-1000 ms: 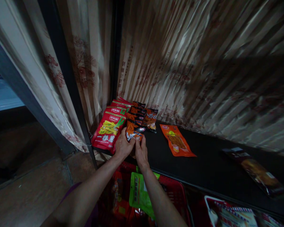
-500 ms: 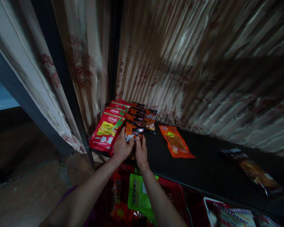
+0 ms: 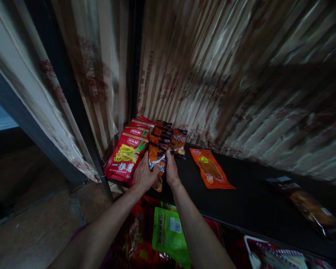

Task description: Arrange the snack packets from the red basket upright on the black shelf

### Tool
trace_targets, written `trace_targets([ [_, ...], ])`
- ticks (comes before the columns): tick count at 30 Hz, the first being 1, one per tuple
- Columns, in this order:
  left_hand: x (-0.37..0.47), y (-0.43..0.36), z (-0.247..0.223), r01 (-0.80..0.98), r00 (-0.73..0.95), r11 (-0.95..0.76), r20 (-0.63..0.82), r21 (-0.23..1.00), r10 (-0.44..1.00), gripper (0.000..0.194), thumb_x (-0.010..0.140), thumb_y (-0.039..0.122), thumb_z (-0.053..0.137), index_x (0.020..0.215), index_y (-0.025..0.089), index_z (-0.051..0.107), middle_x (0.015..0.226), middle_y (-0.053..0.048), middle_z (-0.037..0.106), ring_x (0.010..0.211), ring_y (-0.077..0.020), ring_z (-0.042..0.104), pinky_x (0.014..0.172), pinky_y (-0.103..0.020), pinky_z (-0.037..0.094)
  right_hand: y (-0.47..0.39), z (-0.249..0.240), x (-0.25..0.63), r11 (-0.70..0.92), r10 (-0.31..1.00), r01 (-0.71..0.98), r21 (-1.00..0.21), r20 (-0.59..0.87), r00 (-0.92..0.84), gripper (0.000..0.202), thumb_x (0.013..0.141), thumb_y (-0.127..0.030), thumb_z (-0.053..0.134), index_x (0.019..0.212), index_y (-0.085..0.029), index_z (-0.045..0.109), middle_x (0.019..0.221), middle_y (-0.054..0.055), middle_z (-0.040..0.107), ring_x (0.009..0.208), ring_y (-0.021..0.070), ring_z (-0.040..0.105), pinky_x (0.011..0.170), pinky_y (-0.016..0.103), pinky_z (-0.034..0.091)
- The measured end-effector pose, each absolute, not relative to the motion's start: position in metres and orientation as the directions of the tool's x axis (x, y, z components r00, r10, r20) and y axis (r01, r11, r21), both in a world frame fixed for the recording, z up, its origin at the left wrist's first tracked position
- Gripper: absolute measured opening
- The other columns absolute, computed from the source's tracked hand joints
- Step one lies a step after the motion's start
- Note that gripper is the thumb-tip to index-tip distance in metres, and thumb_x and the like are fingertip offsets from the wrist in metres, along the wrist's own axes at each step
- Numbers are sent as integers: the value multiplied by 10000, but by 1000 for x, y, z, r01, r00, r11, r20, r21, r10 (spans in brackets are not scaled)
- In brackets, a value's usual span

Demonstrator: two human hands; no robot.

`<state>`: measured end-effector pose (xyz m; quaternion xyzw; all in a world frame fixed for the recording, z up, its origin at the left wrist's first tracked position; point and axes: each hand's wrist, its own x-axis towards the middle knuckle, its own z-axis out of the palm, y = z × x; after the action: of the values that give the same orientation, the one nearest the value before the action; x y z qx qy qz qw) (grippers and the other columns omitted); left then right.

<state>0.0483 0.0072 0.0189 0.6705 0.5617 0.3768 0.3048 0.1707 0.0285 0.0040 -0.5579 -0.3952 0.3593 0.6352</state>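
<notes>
An orange-and-black snack bag (image 3: pixel 157 158) lies at the front of a row of similar bags, its lower end near the shelf's front edge. My left hand (image 3: pixel 145 173) grips its left side, with the thumb over the front. Against its right edge is my right hand (image 3: pixel 172 170), closed on the side; some of its fingers are hidden. Behind it, more orange-and-black bags (image 3: pixel 160 134) overlap, with another such bag (image 3: pixel 178 141) beside them. Red snack bags (image 3: pixel 126 157) are stacked just left of my left hand.
On the black shelf (image 3: pixel 249 201), an orange packet (image 3: pixel 210 168) lies right of my hands, and a dark long packet (image 3: pixel 308 205) farther right. Below are a red basket (image 3: pixel 212 226) with a green bag (image 3: pixel 169 231), and a white-rimmed container (image 3: pixel 249 250). A curtain (image 3: pixel 212 74) hangs behind.
My right hand has shifted from over the bag's front to its right edge, uncovering more of the bag. My left hand stays on the left side. The view has shifted slightly.
</notes>
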Motion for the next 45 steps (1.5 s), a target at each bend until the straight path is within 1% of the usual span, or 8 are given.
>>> trace_targets([
  [13,50,7,17,514,80,-213,201,831,976,649,811,335,510,1401,122,342,1404,-150,466,1295,-258,445,1070,-404,372,29,9,172,123,915,-24,-992,104,389,640,820,-578,499,1363,-242,458,1355,10,546,1267,208,479,1074,349,353],
  [18,50,7,16,537,72,-227,224,812,972,682,820,351,506,1415,83,309,1419,-174,442,1303,-267,436,1070,-399,374,27,3,175,111,913,12,-994,107,393,645,828,-585,480,1377,-251,438,1357,16,544,1253,217,492,1076,366,347],
  [26,47,4,8,574,120,-348,344,741,931,666,852,355,476,1432,104,263,1466,-159,379,1348,-245,375,1101,-387,333,9,5,170,138,909,100,-985,166,381,535,847,-583,453,1277,-275,536,1253,-5,621,1180,207,547,1045,361,375],
  [31,44,-4,10,612,102,-457,509,645,855,613,861,314,462,1411,103,293,1477,-155,359,1395,-227,282,1136,-393,268,-9,1,171,103,881,160,-982,164,443,593,829,-586,480,1311,-242,511,1372,9,528,1298,206,437,1116,358,274],
  [33,43,-12,13,584,138,-577,630,571,764,513,879,270,419,1360,97,373,1444,-154,406,1392,-217,284,1138,-408,262,-21,-2,171,77,862,176,-981,154,483,610,829,-585,479,1309,-211,511,1394,37,505,1310,205,421,1121,361,264],
  [37,51,-43,15,416,269,-791,770,449,578,371,892,183,345,1222,141,509,1279,-122,573,1275,-193,453,1080,-414,357,-54,-4,169,99,831,241,-965,214,514,554,844,-560,467,1244,-189,558,1333,78,554,1240,206,490,1088,374,322],
  [41,63,-83,7,258,345,-851,779,456,523,393,873,132,321,1223,140,499,1245,-139,589,1210,-187,509,1021,-398,429,-97,-1,166,141,826,275,-951,266,496,445,886,-474,423,1191,-197,590,1255,80,606,1171,196,544,1053,367,369],
  [45,68,-120,-3,174,448,-852,731,493,515,388,854,129,350,1204,150,516,1217,-132,604,1185,-200,524,1013,-408,443,-145,-9,170,95,822,286,-954,237,517,386,906,-399,384,1153,-204,608,1208,72,635,1125,183,569,1033,359,384],
])
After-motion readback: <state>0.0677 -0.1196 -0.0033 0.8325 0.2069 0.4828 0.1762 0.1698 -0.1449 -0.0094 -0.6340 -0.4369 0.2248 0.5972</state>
